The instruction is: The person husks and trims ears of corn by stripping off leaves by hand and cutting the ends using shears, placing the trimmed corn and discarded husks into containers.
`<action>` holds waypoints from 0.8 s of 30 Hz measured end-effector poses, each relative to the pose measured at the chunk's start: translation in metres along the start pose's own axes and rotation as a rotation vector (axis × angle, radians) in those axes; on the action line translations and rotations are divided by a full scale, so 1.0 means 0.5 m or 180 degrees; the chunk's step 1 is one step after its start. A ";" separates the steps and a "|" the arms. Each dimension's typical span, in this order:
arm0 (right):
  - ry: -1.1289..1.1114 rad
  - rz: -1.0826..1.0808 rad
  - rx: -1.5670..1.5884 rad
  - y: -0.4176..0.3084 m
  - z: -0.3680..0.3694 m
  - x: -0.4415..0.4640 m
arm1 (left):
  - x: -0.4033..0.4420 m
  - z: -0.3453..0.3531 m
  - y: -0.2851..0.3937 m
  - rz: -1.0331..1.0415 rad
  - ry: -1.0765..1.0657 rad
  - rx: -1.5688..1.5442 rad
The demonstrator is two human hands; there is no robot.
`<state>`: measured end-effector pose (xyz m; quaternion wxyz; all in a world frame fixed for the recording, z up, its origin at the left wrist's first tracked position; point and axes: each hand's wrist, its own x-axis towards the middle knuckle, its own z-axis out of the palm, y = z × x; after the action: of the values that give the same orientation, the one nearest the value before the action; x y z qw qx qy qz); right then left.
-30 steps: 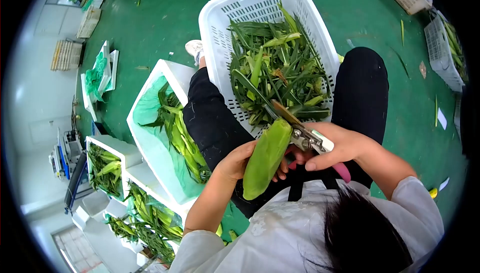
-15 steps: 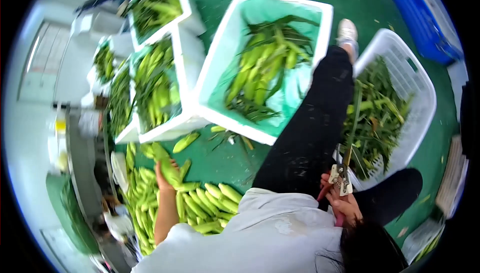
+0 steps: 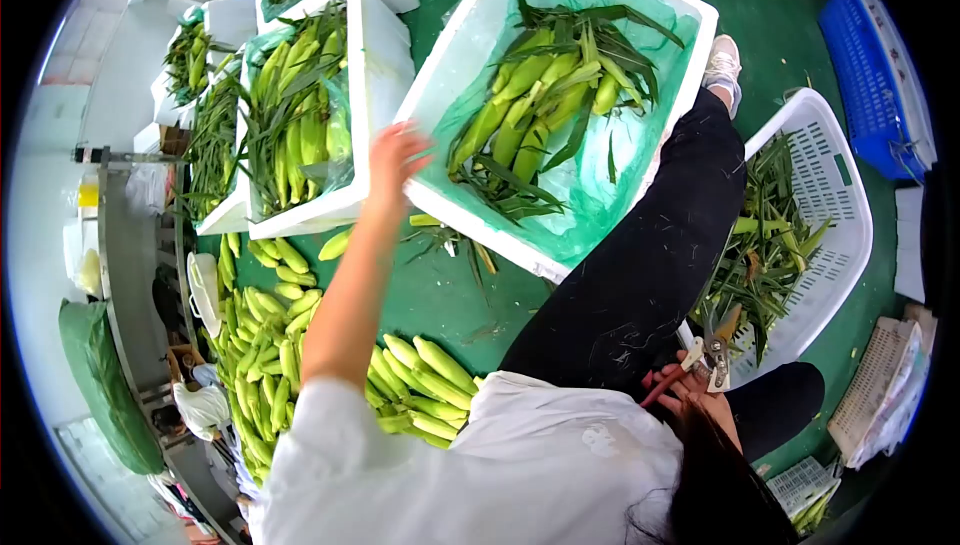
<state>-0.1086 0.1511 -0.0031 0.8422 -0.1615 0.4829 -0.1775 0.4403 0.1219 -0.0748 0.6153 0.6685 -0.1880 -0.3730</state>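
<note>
My left hand (image 3: 398,157) is empty, its fingers apart and slightly blurred, at the left rim of a large white foam box (image 3: 425,85); I cannot tell whether it touches the rim. Inside the box, on a green plastic liner, lie several ears of corn (image 3: 530,80) in their husks with long leaves. My right hand (image 3: 700,400) is wrapped around pruning shears (image 3: 715,350), whose blades point up toward a white plastic basket (image 3: 850,235). Cut leaves and stalks (image 3: 765,255) fill part of this basket. Below my left arm spreads a pile of trimmed corn ears (image 3: 265,335).
More foam boxes (image 3: 375,95) with leafy corn stand on the left. My knee (image 3: 690,165) lies between the large box and the white basket. A blue crate (image 3: 865,75) is at the upper right, and a beige basket (image 3: 875,385) stands at the right edge.
My left hand has let go of a corn ear at the pile and moved up to the foam box. My right hand still holds the shears. The view has shifted slightly.
</note>
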 end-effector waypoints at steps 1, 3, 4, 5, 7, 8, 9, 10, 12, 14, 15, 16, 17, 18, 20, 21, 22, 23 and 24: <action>0.0109 0.0020 0.0057 0.011 -0.016 0.000 | 0.073 0.098 -0.065 -0.0545 -0.0568 -0.0125; 0.0397 -0.0244 0.0213 0.035 -0.029 -0.015 | 0.183 0.250 -0.240 -0.1878 -0.0690 0.1454; 0.0431 -0.0368 0.0411 0.038 -0.029 -0.024 | 0.220 0.261 -0.384 -0.1610 -0.0476 0.2317; 0.0462 -0.0517 0.0610 0.034 -0.026 -0.031 | 0.263 0.273 -0.523 -0.1263 -0.0255 0.3153; 0.0533 -0.0735 0.0715 0.030 -0.028 -0.044 | 0.190 0.385 -0.498 -0.1933 0.0753 0.3963; 0.0508 -0.0886 0.0845 0.043 -0.040 -0.041 | 0.164 0.392 -0.495 -0.1773 0.0656 0.4180; 0.0482 -0.1022 0.0989 0.062 -0.048 -0.037 | 0.150 0.384 -0.491 -0.1614 0.0565 0.4414; 0.0322 -0.1059 0.1088 0.083 -0.078 -0.025 | 0.169 0.356 -0.556 -0.1478 0.0461 0.4086; 0.0127 -0.1333 0.1230 0.112 -0.124 0.001 | 0.183 0.335 -0.592 -0.1824 0.0288 0.2874; 0.0480 -0.1386 0.0822 0.055 -0.099 0.002 | 0.165 0.384 -0.463 -0.2603 0.0112 0.1063; 0.0753 -0.1260 0.0375 0.021 -0.085 -0.010 | 0.148 0.406 -0.382 -0.2923 0.0021 0.0142; 0.0651 -0.1329 0.0175 -0.013 -0.071 -0.010 | 0.121 0.412 -0.300 -0.2855 -0.0159 0.0060; 0.0548 -0.1424 -0.0033 -0.046 -0.060 -0.005 | 0.089 0.407 -0.219 -0.2771 -0.0356 -0.0029; 0.0480 -0.1462 -0.0171 -0.071 -0.052 0.002 | 0.058 0.390 -0.148 -0.2654 -0.0815 -0.0029; 0.0372 -0.1731 -0.0624 -0.103 -0.045 0.020 | -0.039 0.386 -0.019 -0.2118 -0.1439 0.0223; 0.0352 -0.1854 -0.1122 -0.125 -0.037 0.021 | -0.098 0.397 0.041 -0.1705 -0.1581 0.0444; 0.0354 -0.2055 -0.1510 -0.143 -0.031 0.026 | -0.155 0.421 0.089 -0.1153 -0.1913 0.0492; 0.0386 -0.2238 -0.1907 -0.160 -0.026 0.030 | -0.198 0.442 0.115 -0.0607 -0.2256 0.0516; 0.0348 -0.2301 -0.2001 -0.173 -0.023 0.031 | -0.214 0.445 0.125 -0.0583 -0.2701 0.0588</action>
<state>-0.1238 0.0664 0.0181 0.6103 -0.5562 0.4696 -0.3126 0.2214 0.0354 0.0217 0.3857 0.5223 -0.3965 -0.6491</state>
